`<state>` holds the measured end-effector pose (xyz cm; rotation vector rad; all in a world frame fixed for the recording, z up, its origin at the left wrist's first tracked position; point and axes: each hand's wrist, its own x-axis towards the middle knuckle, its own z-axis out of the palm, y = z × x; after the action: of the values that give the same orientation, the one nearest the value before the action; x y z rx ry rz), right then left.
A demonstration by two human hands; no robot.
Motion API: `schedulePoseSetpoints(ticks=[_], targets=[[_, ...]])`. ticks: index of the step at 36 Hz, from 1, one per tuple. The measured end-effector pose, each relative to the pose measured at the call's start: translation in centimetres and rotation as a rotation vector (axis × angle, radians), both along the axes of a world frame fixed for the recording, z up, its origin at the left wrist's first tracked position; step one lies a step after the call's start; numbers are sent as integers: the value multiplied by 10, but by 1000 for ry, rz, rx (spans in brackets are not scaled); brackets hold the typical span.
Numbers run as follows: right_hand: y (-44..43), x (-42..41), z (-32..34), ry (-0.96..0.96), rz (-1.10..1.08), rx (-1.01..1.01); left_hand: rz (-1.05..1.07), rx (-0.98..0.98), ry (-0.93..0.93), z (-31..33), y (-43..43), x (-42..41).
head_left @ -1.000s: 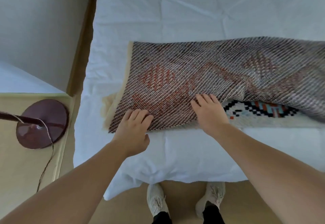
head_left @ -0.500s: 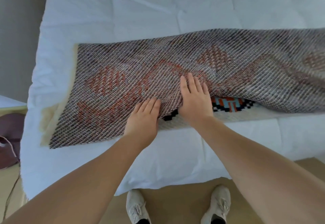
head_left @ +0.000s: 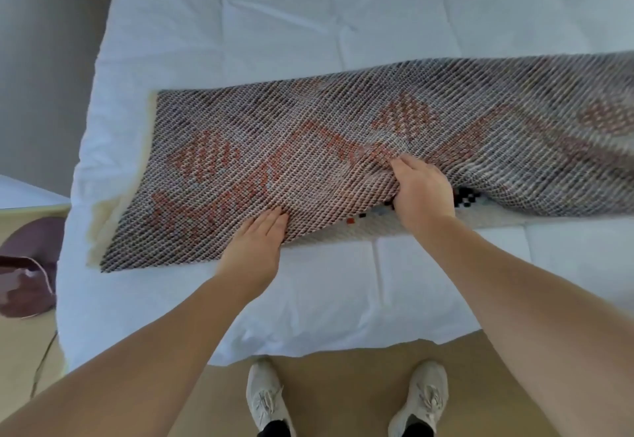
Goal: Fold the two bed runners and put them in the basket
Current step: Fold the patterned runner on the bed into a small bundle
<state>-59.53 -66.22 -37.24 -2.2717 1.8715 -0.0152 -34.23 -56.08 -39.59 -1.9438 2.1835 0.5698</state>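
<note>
The bed runner (head_left: 308, 162) is lying across the white bed (head_left: 240, 24), doubled over lengthwise with its grey and rust woven back facing up, its left end stopping short of the bed's left side and its right end running out of view. The right hand (head_left: 422, 193) is changing its job: half a second ago it was lying flat with straight fingers on the cloth, and now its fingers are curling in and bunching a ridge of the top layer near the middle of the near edge. Beside its wrist the cream underlayer is peeking out, showing black, red and pale blue squares. The left hand (head_left: 255, 244) is staying as it was, fingers straight and together, pressing flat on the near edge just left of the right hand, holding nothing. The view is drifting too, so the runner's left end is sitting further right in frame than before. Two pale shoes (head_left: 267, 399) are standing on the tan floor (head_left: 343, 385) at the foot of the bed, and a dark red round base (head_left: 24, 282) is showing on the floor at far left.
</note>
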Motion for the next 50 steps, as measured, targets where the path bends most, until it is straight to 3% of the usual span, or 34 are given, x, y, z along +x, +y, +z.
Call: schedulePoseSetpoints(ticks=[4,9,17,23,27,34,40,47,50], targets=[[22,-20,-13,-46,188,-124,-22,-21,-49,-6,3,-22],[41,-26,-27,-32,342,-139,-124,-48,-7,-7,-9,-70],[17,-74,-38,227,96,5,-190,-65,-39,-15,-35,-132],[12,-102,-39,225,199,-42,-192,-135,-16,-14,-53,-173],[17,-141,-35,183,184,-167,-187,-77,-20,-15,-59,-188],[-2,-140,-27,225,-58,72,-130,-31,76,-18,-56,-184],[-4,-137,-35,155,-67,103,-123,-34,127,-16,-53,-177],[33,-173,-23,236,205,144,-192,-13,79,-23,-49,-178],[36,-182,-27,190,173,152,-267,10,15,-25,-45,-178]])
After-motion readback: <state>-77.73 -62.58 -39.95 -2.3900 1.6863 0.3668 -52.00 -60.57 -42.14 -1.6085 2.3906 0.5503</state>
